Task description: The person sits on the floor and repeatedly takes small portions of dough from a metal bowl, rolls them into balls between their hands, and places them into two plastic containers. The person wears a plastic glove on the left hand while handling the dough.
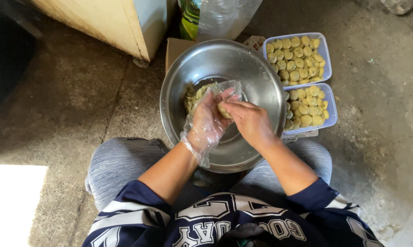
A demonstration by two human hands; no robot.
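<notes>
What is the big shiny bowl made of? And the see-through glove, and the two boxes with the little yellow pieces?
The bowl looks like metal, probably steel: grey, glossy, mirror-like glare. The glove on the left hand seems thin clear plastic film: crinkly, skin showing through. The two boxes look like stiff, pale translucent plastic with smooth rims.

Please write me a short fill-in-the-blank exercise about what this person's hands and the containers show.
1. The left hand wears a clear plastic ____.
2. Both hands work a lump of dough over a round metal ____.
3. To the right of it lie ____ plastic trays filled with small yellow dough discs.
4. The right hand is ____, with nothing covering it.

Missing words: glove; bowl; two; bare
</notes>
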